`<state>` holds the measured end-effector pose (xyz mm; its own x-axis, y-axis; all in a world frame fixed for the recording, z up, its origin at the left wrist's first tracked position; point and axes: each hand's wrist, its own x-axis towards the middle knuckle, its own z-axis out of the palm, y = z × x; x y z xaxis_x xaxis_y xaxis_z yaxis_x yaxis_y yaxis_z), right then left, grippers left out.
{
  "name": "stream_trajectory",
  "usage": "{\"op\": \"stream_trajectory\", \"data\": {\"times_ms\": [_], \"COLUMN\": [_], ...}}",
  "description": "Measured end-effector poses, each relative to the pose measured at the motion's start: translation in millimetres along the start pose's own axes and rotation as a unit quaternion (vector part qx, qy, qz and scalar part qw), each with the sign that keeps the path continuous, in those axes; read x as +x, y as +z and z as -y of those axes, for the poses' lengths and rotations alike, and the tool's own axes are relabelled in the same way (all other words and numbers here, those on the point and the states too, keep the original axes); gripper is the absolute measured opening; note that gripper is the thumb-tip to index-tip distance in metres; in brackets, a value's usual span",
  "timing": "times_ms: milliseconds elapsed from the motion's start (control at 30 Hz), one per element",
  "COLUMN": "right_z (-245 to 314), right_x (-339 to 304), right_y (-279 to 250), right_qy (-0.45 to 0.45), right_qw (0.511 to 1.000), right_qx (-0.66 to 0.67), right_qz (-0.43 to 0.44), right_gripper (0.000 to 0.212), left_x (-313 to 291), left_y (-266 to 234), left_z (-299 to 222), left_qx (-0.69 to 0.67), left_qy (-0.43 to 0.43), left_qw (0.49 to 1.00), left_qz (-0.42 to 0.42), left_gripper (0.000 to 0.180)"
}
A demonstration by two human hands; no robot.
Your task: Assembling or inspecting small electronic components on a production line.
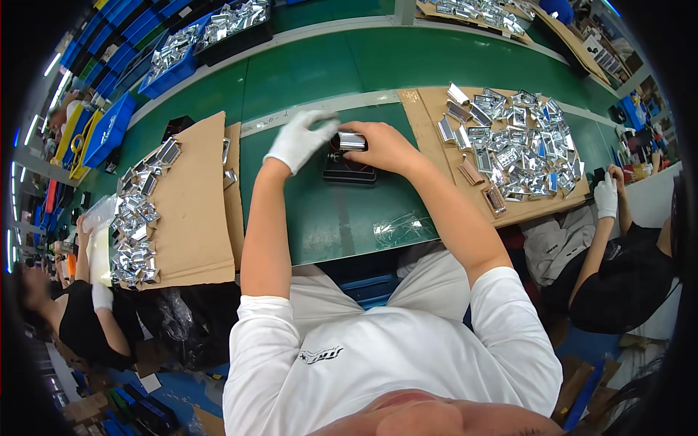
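My right hand (385, 147), bare, is closed round one end of a shiny silver metal piece (352, 141). That piece rests on or just over a small black block-like fixture (349, 175) standing on the green table; the fingers hide the exact contact. To the left, my left hand (297, 141) wears a white glove. Its fingers are apart and curve toward the silver piece, the fingertips smeared by motion, and nothing shows in them.
Shiny metal pieces (518, 145) lie heaped on cardboard at right, and more (134, 218) on a cardboard sheet (196, 211) at left. Blue bins (169, 67) of pieces stand at the back left. A co-worker's gloved hand (606, 198) is at far right; another person sits left.
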<state>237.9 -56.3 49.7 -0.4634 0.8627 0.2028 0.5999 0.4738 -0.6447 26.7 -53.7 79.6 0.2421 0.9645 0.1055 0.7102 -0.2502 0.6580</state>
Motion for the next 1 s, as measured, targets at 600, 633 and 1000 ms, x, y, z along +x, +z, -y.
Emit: {"op": "stream_trajectory", "data": {"times_ms": [600,633,1000], "right_z": [5,4,2], "right_x": [0,0,-1], "right_y": [-2,-2,1], "right_qy": [0.0,-0.011,-0.029], "right_qw": [0.999,0.998,0.997], "right_qx": [-0.037,-0.035,-0.021], "right_qz": [-0.038,-0.047,-0.062], "right_gripper": [0.038,0.038,0.041], "left_x": [-18,-18,-27], "left_y": [-2,-2,1], "left_z": [-42,-42,-60], "left_qx": [0.185,0.18,0.275], "left_qy": [-0.122,-0.12,-0.037], "left_qw": [0.974,0.975,0.961], "left_qz": [0.057,0.053,0.023], "left_gripper": [0.026,0.026,0.016]}}
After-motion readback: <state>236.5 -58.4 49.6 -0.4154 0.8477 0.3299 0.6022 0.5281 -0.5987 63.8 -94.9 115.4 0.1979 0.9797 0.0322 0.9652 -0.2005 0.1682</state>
